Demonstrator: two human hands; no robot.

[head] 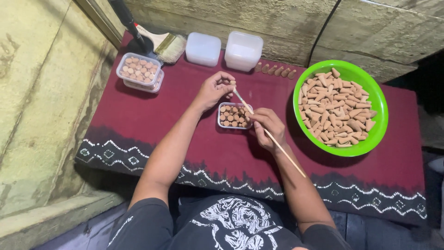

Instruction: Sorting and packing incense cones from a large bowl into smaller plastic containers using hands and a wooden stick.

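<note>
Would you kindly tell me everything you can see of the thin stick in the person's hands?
The thin stick is pale, straight and looks wooden. It lies slanted above the small clear box of brown cones. The right hand pinches it near the middle; its upper tip meets a cone at the left hand fingertips, and its lower end juts out free.

Between your hands sits a small clear rectangular box [235, 115], open and filled with upright brown cones. Far left of it you have two more clear boxes [139, 71] stacked, the top one packed with the same cones. At the far edge, near the middle, stand two frosted white lidded tubs [203, 48], side by side, the right one [243, 50] taller.
</note>
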